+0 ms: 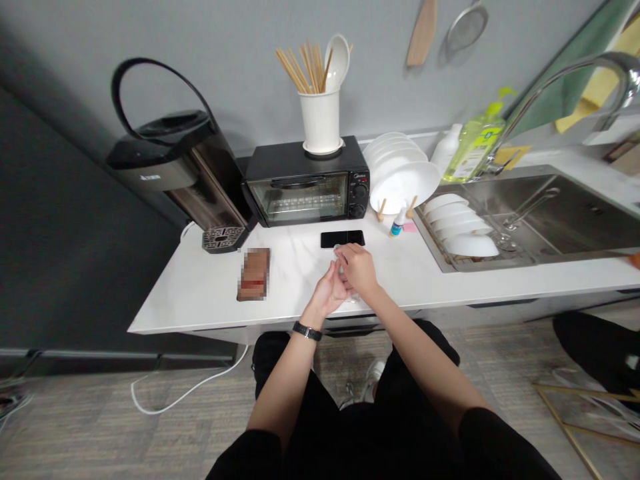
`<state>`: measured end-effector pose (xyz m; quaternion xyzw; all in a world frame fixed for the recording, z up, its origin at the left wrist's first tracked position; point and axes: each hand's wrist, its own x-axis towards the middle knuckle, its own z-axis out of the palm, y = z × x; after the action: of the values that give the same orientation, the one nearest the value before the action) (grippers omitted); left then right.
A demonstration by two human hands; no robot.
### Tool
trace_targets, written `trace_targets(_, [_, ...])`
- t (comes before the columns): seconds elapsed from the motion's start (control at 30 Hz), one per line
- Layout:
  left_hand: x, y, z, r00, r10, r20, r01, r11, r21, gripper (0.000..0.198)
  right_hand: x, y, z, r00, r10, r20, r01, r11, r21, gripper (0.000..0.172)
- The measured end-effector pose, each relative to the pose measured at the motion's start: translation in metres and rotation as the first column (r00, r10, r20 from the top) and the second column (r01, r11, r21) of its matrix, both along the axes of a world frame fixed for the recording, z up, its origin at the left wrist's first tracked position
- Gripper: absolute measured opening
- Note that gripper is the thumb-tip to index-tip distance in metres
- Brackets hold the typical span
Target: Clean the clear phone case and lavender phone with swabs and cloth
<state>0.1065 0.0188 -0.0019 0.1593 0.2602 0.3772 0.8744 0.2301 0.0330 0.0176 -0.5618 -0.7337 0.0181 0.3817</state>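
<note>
I see both hands meeting over the white counter (200,293), close to its near edge. The right hand (358,270) is curled down over a small clear object (339,254), and only a pale, see-through sliver of it shows past the fingertips. I cannot tell whether it is glass or plastic, or what shape it has. The left hand (327,293), with a black wristwatch (307,331) on its wrist, is pressed up against the right from the side. Its fingers are tucked under the right hand, so I cannot tell whether they grip the object or only rest on it.

Just beyond the hands a flat black phone (343,238) lies face up on the counter. Well off to the left hand's side lies a brown rectangular item (253,273), blurred out and unreadable. Farther back stands a black toaster oven (306,183), with a white ceramic utensil holder (321,120) full of wooden chopsticks on top. Beyond the right hand are upright white plates (400,170) and a steel sink (575,220), whose far end is cut off by the frame.
</note>
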Motion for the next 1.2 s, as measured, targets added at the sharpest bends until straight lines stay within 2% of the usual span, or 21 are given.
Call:
trace_targets(0.1, [0.002, 0.0, 0.002, 0.996, 0.073, 0.052, -0.07, 0.996, -0.049, 0.044, -0.002, -0.01, -0.003, 0.999, 0.046, -0.03, -0.046, 0.999, -0.015, 0.021])
trace_targets(0.2, [0.001, -0.002, 0.003, 0.987, 0.128, 0.1, -0.125, 0.991, -0.039, 0.046, -0.007, -0.028, -0.007, 0.995, 0.074, -0.061, -0.077, 0.996, -0.05, 0.019])
trace_targets(0.47, [-0.004, -0.005, 0.006, 1.0, 0.013, 0.026, -0.016, 0.995, 0.098, 0.061, -0.003, -0.09, -0.016, 0.962, 0.161, -0.22, -0.183, 0.979, -0.084, 0.019])
trace_targets(0.57, [-0.003, -0.005, 0.005, 1.0, -0.009, 0.03, 0.006, 0.992, 0.122, 0.061, 0.003, -0.096, -0.018, 0.977, 0.094, -0.191, -0.112, 0.99, -0.088, 0.019])
trace_targets(0.7, [-0.003, -0.004, 0.005, 0.999, -0.007, 0.041, 0.002, 0.993, 0.117, 0.06, 0.006, -0.086, -0.018, 0.997, -0.053, -0.053, 0.049, 0.995, -0.081, 0.021])
trace_targets(0.83, [-0.002, -0.004, 0.004, 0.999, -0.012, 0.031, 0.008, 0.992, 0.123, 0.056, 0.008, -0.06, -0.013, 0.992, -0.123, -0.019, 0.122, 0.991, -0.049, 0.021])
trace_targets(1.03, [0.0, -0.004, 0.007, 1.0, 0.0, 0.015, -0.001, 0.997, 0.076, 0.057, 0.012, -0.017, -0.002, 0.985, -0.166, -0.055, 0.163, 0.985, -0.048, 0.024])
trace_targets(1.2, [0.0, -0.001, 0.005, 1.0, 0.005, -0.005, -0.005, 0.999, 0.042, 0.061, 0.008, 0.001, 0.0, 0.983, -0.137, -0.119, 0.134, 0.99, -0.034, 0.023])
